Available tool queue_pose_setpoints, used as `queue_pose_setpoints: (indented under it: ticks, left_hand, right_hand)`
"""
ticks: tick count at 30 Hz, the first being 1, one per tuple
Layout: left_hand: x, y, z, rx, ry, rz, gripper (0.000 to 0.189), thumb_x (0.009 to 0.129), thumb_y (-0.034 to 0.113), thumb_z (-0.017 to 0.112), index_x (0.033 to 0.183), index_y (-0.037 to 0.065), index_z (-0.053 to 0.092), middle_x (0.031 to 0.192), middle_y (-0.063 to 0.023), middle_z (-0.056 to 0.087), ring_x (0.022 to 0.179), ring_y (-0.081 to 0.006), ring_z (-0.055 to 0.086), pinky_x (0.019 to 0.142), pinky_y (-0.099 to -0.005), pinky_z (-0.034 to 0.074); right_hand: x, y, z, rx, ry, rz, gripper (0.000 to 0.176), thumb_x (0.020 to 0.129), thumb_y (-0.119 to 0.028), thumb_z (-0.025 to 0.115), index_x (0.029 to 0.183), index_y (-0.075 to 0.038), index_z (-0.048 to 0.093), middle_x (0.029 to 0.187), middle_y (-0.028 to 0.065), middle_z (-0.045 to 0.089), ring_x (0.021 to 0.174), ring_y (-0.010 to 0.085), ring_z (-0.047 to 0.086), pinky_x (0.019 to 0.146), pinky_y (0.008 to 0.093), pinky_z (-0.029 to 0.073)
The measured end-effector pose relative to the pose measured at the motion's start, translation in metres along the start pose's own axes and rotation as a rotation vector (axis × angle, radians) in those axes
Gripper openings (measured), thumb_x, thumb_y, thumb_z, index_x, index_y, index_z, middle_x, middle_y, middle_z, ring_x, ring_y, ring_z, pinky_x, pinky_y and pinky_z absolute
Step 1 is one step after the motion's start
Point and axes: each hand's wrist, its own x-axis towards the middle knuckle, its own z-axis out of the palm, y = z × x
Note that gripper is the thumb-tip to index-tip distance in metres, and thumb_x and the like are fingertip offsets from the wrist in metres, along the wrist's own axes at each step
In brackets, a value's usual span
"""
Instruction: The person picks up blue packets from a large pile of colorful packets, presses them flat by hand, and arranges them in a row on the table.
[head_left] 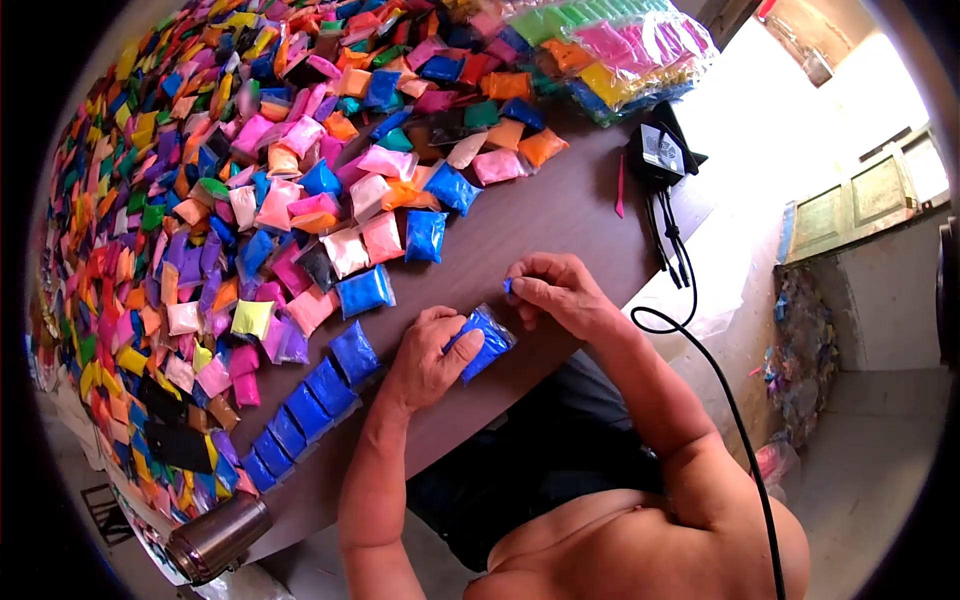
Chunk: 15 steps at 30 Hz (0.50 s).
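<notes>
My left hand [432,358] is closed on a clear plastic packet [488,343] with blue contents, thumb on top, low over the table's near side. To its right, my right hand [558,292] pinches a small blue piece [508,286] between thumb and fingers; whether it is clay or a scrap of film I cannot make out. The two hands are apart. Left of my left hand, several blue packets [306,408] lie in a neat slanting row. Another blue packet [366,291] lies just beyond that row.
A large heap of packets in many colours [220,210] covers the table's left and far side. Bagged packets [630,50] lie at the back. A black box [660,155] with cables and a pink stick [620,188] are at the right. A metal flask [220,537] is at the lower left.
</notes>
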Motion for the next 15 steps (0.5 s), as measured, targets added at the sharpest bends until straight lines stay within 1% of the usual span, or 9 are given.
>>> queue_pose_setpoints:
  ticks: [2, 5, 7, 8, 10, 11, 13, 14, 15]
  left_hand:
    - [-0.001, -0.002, 0.003, -0.014, 0.024, -0.003, 0.045, 0.093, 0.041, 0.052, 0.079, -0.001, 0.057, 0.085, -0.022, 0.061, 0.096, -0.039, 0.054, 0.087, -0.045, 0.043]
    - [-0.001, 0.001, 0.003, -0.041, 0.045, -0.017, 0.044, 0.093, 0.04, 0.052, 0.078, -0.002, 0.057, 0.083, -0.0215, 0.06, 0.095, -0.0381, 0.054, 0.086, -0.0441, 0.043]
    - [0.0, 0.003, 0.004, -0.052, 0.037, -0.028, 0.044, 0.094, 0.04, 0.052, 0.078, -0.002, 0.056, 0.082, -0.0214, 0.06, 0.094, -0.0377, 0.054, 0.086, -0.0438, 0.043]
    - [-0.001, 0.002, 0.005, -0.033, 0.051, -0.02, 0.045, 0.094, 0.04, 0.053, 0.078, -0.002, 0.056, 0.081, -0.0211, 0.059, 0.094, -0.0372, 0.054, 0.085, -0.0437, 0.043]
    - [0.0, 0.001, 0.006, -0.016, 0.06, -0.006, 0.045, 0.094, 0.04, 0.053, 0.078, -0.002, 0.056, 0.08, -0.0209, 0.059, 0.094, -0.0368, 0.054, 0.085, -0.0436, 0.043]
    - [0.0, 0.001, 0.007, -0.004, 0.054, -0.013, 0.045, 0.094, 0.04, 0.053, 0.079, -0.001, 0.056, 0.081, -0.0208, 0.059, 0.094, -0.0365, 0.054, 0.085, -0.0436, 0.043]
    - [0.0, 0.0, 0.008, 0.008, 0.044, -0.018, 0.045, 0.094, 0.041, 0.053, 0.08, -0.001, 0.057, 0.083, -0.0206, 0.059, 0.094, -0.0363, 0.054, 0.085, -0.0435, 0.043]
    - [0.0, 0.0, 0.009, 0.007, 0.062, -0.018, 0.045, 0.094, 0.041, 0.053, 0.081, -0.002, 0.057, 0.084, -0.0206, 0.059, 0.094, -0.0363, 0.054, 0.085, -0.0435, 0.043]
    - [0.0, 0.0, 0.009, 0.006, 0.081, -0.017, 0.045, 0.094, 0.041, 0.054, 0.082, -0.002, 0.057, 0.085, -0.0206, 0.059, 0.093, -0.0364, 0.054, 0.084, -0.0435, 0.043]
  right_hand:
    - [-0.014, 0.0, 0.001, 0.026, 0.052, -0.012, 0.019, 0.096, -0.019, 0.054, 0.095, -0.001, 0.059, 0.08, 0.0012, 0.058, 0.065, 0.008, 0.055, 0.059, 0.0234, 0.048]
    - [-0.047, -0.003, 0.002, -0.051, 0.15, 0.015, 0.013, 0.094, -0.012, 0.053, 0.093, 0.0, 0.059, 0.075, 0.0009, 0.057, 0.062, 0.0084, 0.055, 0.057, 0.0245, 0.048]
    - [-0.068, 0.002, 0.005, -0.369, 0.284, -0.234, 0.007, 0.086, -0.003, 0.055, 0.092, 0.0, 0.058, 0.067, 0.0024, 0.054, 0.058, 0.0092, 0.054, 0.052, 0.0262, 0.045]
    - [-0.078, 0.005, 0.003, -0.367, 0.29, -0.231, 0.007, 0.086, -0.003, 0.055, 0.092, 0.0, 0.058, 0.067, 0.0024, 0.054, 0.058, 0.0092, 0.054, 0.052, 0.0262, 0.045]
    - [-0.099, 0.011, -0.008, -0.779, 0.31, -0.376, 0.012, 0.079, 0.002, 0.057, 0.09, -0.001, 0.057, 0.064, 0.0067, 0.051, 0.054, 0.0151, 0.054, 0.049, 0.0291, 0.043]
    - [-0.108, 0.015, -0.013, -0.78, 0.317, -0.374, 0.012, 0.079, 0.002, 0.057, 0.09, -0.001, 0.057, 0.064, 0.0067, 0.051, 0.054, 0.0151, 0.054, 0.049, 0.0291, 0.043]
    - [-0.126, 0.028, -0.023, -0.984, 0.378, -0.446, 0.012, 0.076, 0.0, 0.06, 0.088, -0.002, 0.058, 0.061, 0.0102, 0.048, 0.051, 0.0234, 0.053, 0.047, 0.0332, 0.042]
    - [-0.138, 0.034, -0.03, -1.102, 0.372, -0.387, 0.014, 0.073, 0.0, 0.061, 0.087, -0.002, 0.059, 0.06, 0.0101, 0.051, 0.051, 0.0286, 0.052, 0.047, 0.0363, 0.043]
    - [-0.147, 0.039, -0.035, -1.102, 0.375, -0.386, 0.014, 0.073, 0.0, 0.061, 0.087, -0.002, 0.059, 0.06, 0.0101, 0.051, 0.051, 0.0286, 0.052, 0.047, 0.0363, 0.043]
